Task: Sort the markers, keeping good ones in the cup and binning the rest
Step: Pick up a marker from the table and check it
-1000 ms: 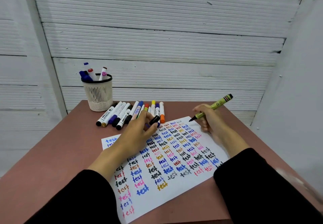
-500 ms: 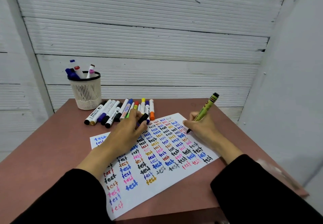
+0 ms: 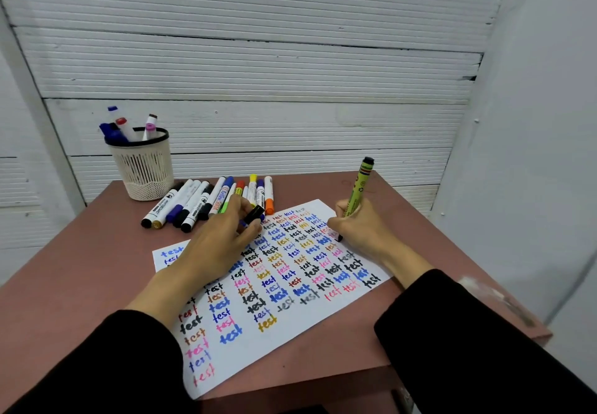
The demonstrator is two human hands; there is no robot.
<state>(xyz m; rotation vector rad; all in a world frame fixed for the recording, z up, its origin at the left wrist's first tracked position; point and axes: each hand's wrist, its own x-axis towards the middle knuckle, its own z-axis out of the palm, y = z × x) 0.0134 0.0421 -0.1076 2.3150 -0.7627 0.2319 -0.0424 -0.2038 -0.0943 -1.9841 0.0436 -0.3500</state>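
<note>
A green marker (image 3: 358, 189) stands nearly upright in my right hand (image 3: 357, 229), which grips its lower barrel; its black tip touches the right part of the white test sheet (image 3: 300, 323) covered in coloured "test" words. My left hand (image 3: 219, 241) rests on the sheet and pinches a black marker cap (image 3: 254, 213). Several capped markers (image 3: 206, 202) lie in a row beyond the sheet. A white mesh cup (image 3: 142, 168) at the back left of the table holds several markers.
The reddish-brown table (image 3: 80, 268) ends close on the right and at the front. A white ribbed wall stands right behind it, and a plain white wall (image 3: 533, 155) runs along the right side.
My right hand has lowered the green marker from above the sheet and tilted it upright, so its tip now touches the paper. My left hand still holds the cap.
</note>
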